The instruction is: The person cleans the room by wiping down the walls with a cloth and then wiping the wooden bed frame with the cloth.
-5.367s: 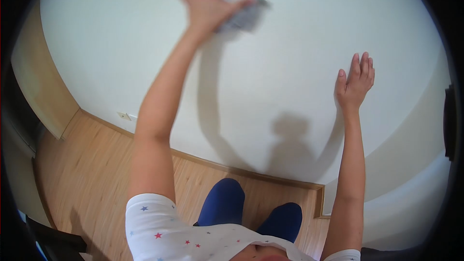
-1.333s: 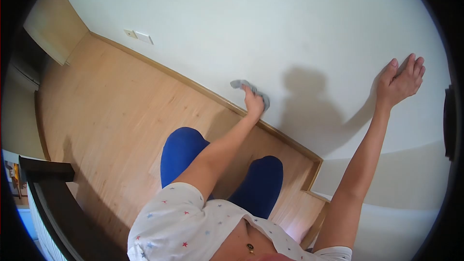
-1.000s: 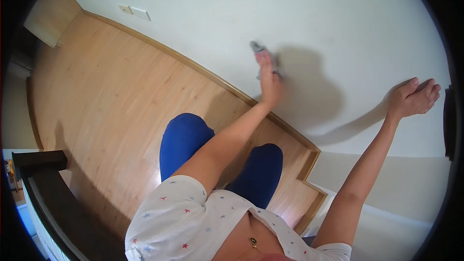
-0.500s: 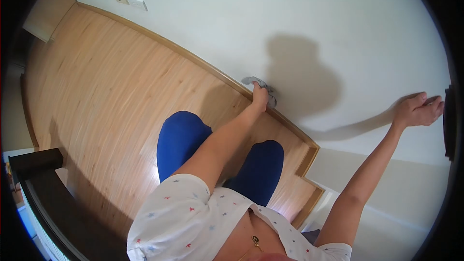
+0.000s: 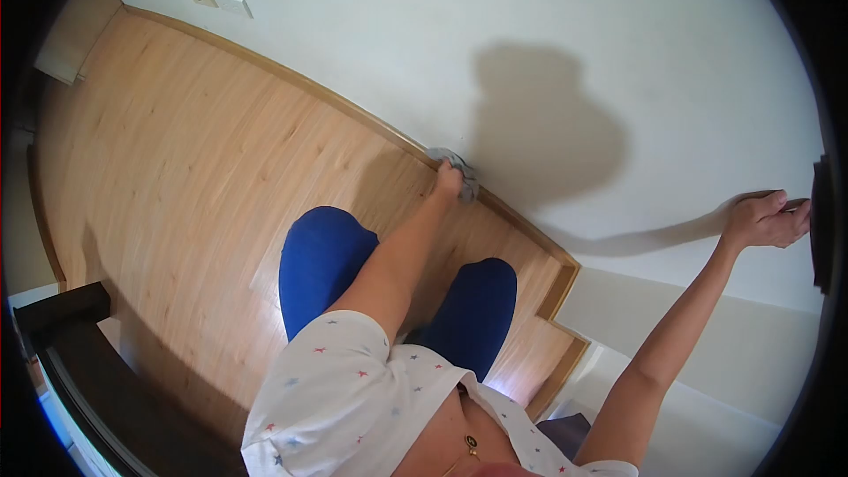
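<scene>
A crumpled grey cloth [image 5: 466, 187] lies against the wooden baseboard [image 5: 371, 121], where the white wall meets the floor. My left hand [image 5: 449, 178] is closed on it, with the arm stretched forward between my knees. Part of the cloth sticks out beyond my fingers on both sides. Far to the right, my right hand [image 5: 767, 219] is raised beside the wall with its fingers curled. Its fingertips reach a dark brown edge [image 5: 821, 225] at the rim of the view. What those fingers grip, if anything, is hidden.
Light wood flooring [image 5: 203, 132] stretches to the left. A dark railing post [image 5: 66, 305] stands at the lower left. A stepped wooden edge [image 5: 558, 291] drops away at the lower right. Wall sockets [image 5: 231, 4] sit above the baseboard at the back.
My left hand and the cloth have shifted a little left along the baseboard. My right hand stays by the dark edge, slightly lower in view. The whole view has shifted slightly.
</scene>
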Demonstrator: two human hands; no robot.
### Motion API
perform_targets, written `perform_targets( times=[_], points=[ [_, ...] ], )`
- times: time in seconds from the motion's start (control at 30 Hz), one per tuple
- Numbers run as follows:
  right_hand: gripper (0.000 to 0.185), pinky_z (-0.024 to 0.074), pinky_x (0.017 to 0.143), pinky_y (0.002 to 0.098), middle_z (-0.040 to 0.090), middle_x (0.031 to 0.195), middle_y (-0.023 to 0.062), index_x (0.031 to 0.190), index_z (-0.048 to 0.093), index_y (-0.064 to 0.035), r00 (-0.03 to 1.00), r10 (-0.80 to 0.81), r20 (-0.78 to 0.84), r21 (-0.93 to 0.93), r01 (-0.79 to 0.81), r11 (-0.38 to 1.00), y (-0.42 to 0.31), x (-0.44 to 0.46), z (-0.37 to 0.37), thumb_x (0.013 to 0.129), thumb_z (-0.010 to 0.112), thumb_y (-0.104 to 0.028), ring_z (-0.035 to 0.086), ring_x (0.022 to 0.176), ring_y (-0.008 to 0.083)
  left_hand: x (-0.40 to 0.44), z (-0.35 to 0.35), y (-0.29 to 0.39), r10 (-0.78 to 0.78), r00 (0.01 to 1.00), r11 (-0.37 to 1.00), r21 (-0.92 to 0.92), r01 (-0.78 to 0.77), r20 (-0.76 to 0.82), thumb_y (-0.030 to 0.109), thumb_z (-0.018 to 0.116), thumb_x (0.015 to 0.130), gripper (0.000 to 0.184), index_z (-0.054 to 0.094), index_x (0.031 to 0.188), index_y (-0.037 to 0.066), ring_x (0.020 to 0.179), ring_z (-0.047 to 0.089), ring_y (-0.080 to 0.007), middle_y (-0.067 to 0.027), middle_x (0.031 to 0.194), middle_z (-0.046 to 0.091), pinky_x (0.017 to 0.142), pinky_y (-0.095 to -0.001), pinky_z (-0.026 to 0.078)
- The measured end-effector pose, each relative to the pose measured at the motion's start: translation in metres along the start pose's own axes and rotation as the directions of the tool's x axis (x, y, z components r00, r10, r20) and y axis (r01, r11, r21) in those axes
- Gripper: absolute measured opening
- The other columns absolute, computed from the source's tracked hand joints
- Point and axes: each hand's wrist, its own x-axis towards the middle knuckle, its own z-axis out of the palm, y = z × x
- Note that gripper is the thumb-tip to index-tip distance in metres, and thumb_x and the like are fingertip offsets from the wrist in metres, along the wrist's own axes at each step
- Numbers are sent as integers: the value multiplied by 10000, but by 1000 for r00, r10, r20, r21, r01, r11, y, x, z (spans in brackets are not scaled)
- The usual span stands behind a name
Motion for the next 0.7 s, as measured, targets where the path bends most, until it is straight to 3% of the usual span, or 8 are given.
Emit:
perform_targets(
  times=[0.1, 0.2, 0.33, 0.43, 0.5, 0.53, 0.6, 0.7],
  points=[
    [704, 271, 1024, 522, 480, 1214, 317, 1167, 478, 155, 1000, -1, 2, 12, 1, 1000, 0, -1, 1, 896, 367, -486, 365, 1231, 449, -17, 12, 12, -192, 980, 906, -376, 195, 46, -84, 348, 716, 642, 306, 1356, -55, 650, 477, -113, -64, 833, 511, 526, -261, 400],
    [662, 307, 973, 521, 508, 1150, 312, 1099, 509, 147, 999, -48, -3, 7, 48, 999, 3, -3, 2, 891, 382, -469, 410, 1172, 444, -2, -4, 42, -107, 980, 974, -217, 69, -165, -72, 352, 726, 663, 274, 1383, -26, 651, 475, -113, -54, 826, 516, 518, -247, 381],
    [498, 404, 854, 457, 578, 1059, 239, 1103, 552, 66, 994, -102, -26, -31, 101, 994, 7, 2, 1, 835, 440, -339, 524, 958, 399, 51, -63, 82, -75, 961, 870, -488, -68, -268, -38, 383, 745, 670, 277, 1395, 83, 651, 452, -135, -32, 814, 479, 504, -315, 385],
    [476, 419, 794, 452, 586, 992, 229, 1074, 557, 72, 1000, -20, 1, -46, 20, 999, 22, -6, 4, 824, 442, -316, 524, 882, 392, 54, -59, 52, -53, 968, 904, -423, -58, -246, -34, 397, 744, 612, 337, 1340, 91, 742, 475, -161, -60, 888, 490, 573, -336, 415],
    [448, 426, 737, 451, 575, 916, 221, 1030, 559, 74, 991, -134, -18, -61, 133, 989, 21, 0, 3, 818, 440, -303, 522, 826, 380, 59, -32, -18, -186, 978, 954, -254, 158, -91, -26, 396, 750, 496, 411, 1239, 61, 789, 487, -179, -80, 913, 498, 646, -312, 427],
    [436, 430, 709, 450, 570, 878, 216, 1008, 561, 75, 981, -191, -26, -67, 189, 980, 19, 1, 3, 815, 439, -296, 520, 799, 374, 36, -14, -23, -192, 981, 934, -310, 179, -11, -31, 392, 754, 469, 429, 1214, 47, 770, 485, -179, -68, 894, 497, 646, -303, 425],
    [402, 425, 656, 452, 546, 816, 206, 955, 551, 76, 994, -109, 10, -83, 109, 991, 22, -4, 1, 804, 440, -280, 512, 745, 359, -11, 14, -19, -187, 970, 878, -417, 235, 153, -40, 384, 760, 417, 464, 1164, 20, 733, 481, -178, -44, 856, 495, 645, -286, 421],
    [363, 418, 614, 454, 521, 764, 198, 900, 529, 77, 994, -80, 72, -137, 89, 986, 46, -10, 0, 783, 439, -255, 505, 690, 345, 6, -2, -1, -206, 962, 756, -595, 274, 180, -80, 370, 749, 562, 377, 1306, -6, 901, 514, -204, -100, 1063, 531, 760, -309, 439]
  ],
)
